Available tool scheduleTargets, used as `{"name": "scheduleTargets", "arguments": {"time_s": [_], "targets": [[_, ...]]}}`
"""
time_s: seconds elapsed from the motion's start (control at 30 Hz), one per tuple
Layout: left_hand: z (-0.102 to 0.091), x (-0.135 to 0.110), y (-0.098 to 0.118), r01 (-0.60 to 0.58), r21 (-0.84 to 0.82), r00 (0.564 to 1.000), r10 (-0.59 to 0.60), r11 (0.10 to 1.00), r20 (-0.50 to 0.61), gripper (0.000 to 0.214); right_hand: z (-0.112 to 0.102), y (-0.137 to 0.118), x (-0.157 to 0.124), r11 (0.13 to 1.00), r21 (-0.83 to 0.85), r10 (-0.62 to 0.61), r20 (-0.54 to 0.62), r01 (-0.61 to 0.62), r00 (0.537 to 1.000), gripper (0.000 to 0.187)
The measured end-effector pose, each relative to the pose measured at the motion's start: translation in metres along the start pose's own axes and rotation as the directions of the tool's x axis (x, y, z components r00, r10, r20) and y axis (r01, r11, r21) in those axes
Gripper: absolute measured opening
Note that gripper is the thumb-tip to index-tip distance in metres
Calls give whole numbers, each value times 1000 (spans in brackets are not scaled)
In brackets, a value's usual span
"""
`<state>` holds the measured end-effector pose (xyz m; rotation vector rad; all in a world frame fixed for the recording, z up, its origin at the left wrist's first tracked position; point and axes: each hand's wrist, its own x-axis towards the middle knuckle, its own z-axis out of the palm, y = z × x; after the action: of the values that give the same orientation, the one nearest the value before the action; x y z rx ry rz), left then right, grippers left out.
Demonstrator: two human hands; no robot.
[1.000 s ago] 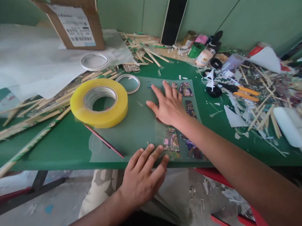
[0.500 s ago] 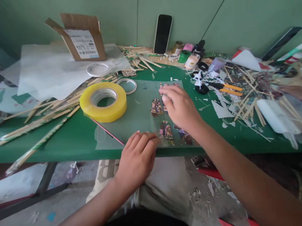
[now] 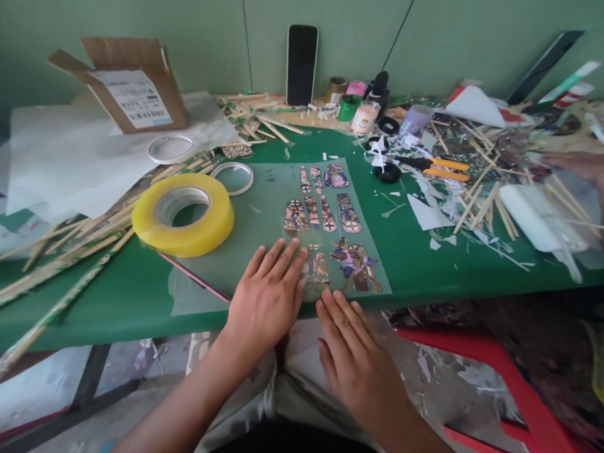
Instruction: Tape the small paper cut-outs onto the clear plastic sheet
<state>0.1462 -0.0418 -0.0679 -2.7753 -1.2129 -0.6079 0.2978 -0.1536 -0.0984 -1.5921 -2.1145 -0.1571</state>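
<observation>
My left hand [image 3: 269,291] lies flat with fingers stretched on a translucent sheet [image 3: 261,215], its fingertips beside a patterned cut-out [image 3: 320,266]. My right hand [image 3: 355,358] is at the table's front edge, fingers extended, fingertips touching the sheet's lower edge below that cut-out. Neither hand holds anything. Several small printed pieces in purple, pink and brown lie in rows on the sheet, among them a long one [image 3: 349,213] and a larger figure-like cluster [image 3: 354,261]. A thick roll of yellow tape [image 3: 214,223] rests on the sheet's left part, with a thin pink stick [image 3: 197,278] partly beneath it.
Bundled wooden sticks [image 3: 96,229] spread left. A cardboard box [image 3: 136,87] and a phone [image 3: 302,65] stand at the back. Orange-handled pliers [image 3: 444,168], paper scraps and a white glue gun [image 3: 534,219] lie right. Another person's hand [image 3: 580,167] is at far right.
My right hand has come back from the upper pieces to the table's front edge, uncovering them. My left hand's fingers have straightened and flattened on the sheet. The view has shifted slightly.
</observation>
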Motion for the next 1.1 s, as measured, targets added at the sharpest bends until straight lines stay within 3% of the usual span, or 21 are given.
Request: {"name": "scheduleTargets", "arguments": {"time_s": [0.2, 0.37, 0.47, 0.57, 0.63, 0.7, 0.77, 0.8, 0.9, 1.1], "targets": [[-4, -10, 4, -110, -77, 991, 104, 991, -86, 26, 4, 9, 13, 999, -22, 45, -72, -47, 996, 67], [-2, -28, 16, -77, -82, 996, 73, 994, -53, 40, 14, 10, 13, 999, -18, 33, -82, -35, 996, 70], [-17, -39, 18, -98, -183, 994, 88, 978, -64, 41, 9, 9, 13, 999, 20, 29, -80, -28, 996, 73], [-41, -55, 0, -42, -298, 976, -24, 954, -215, 31, -1, 2, 20, 995, 96, 52, -126, -40, 991, 64], [-55, -67, -24, 132, -247, 896, -222, 960, -385, 21, -7, -9, 32, 985, 171, 63, -156, -35, 986, 49], [-63, -76, -54, 392, -176, 784, -428, 903, -450, 11, -9, -23, 47, 970, 242, 46, -144, -10, 989, 32], [-67, -78, -81, 619, -206, 645, -640, 758, -418, 20, -6, -38, 65, 963, 271, 11, -93, 15, 996, 21], [-68, -76, -92, 673, -236, 610, -706, 701, -361, 26, -3, -45, 75, 962, 270, -9, -64, 26, 998, 19], [-71, -66, -112, 743, -252, 587, -785, 620, -199, 36, 8, -65, 102, 972, 232, -54, 51, 41, 997, 17], [-72, -58, -128, 728, -269, 605, -775, 631, -183, 21, 22, -95, 142, 994, 112, -14, 296, -20, 955, 19]]}}
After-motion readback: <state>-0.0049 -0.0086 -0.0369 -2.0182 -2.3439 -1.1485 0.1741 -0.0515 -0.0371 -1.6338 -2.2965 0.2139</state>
